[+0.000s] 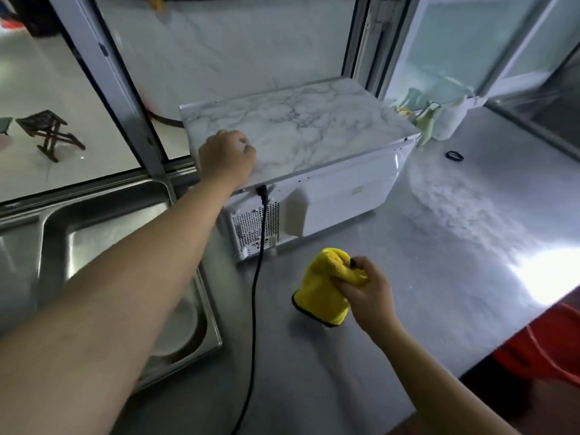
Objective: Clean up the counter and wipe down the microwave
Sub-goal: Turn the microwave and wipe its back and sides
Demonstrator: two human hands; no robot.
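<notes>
Right hand (368, 290) grips yellow cloth (323, 287) | left hand (227, 158) curled atop microwave (314, 158)

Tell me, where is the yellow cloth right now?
In the head view, the yellow cloth is low and right of centre, gripped in the right hand over the steel counter, just in front of the microwave.

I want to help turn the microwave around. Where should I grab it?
Grip the microwave by its two short ends, one of your hands low on each, coming from the sides. Its marble-patterned top is flat and smooth, with no handle, and its back faces the camera with a vent and the black cord hanging out. Keep off the cord.
</notes>
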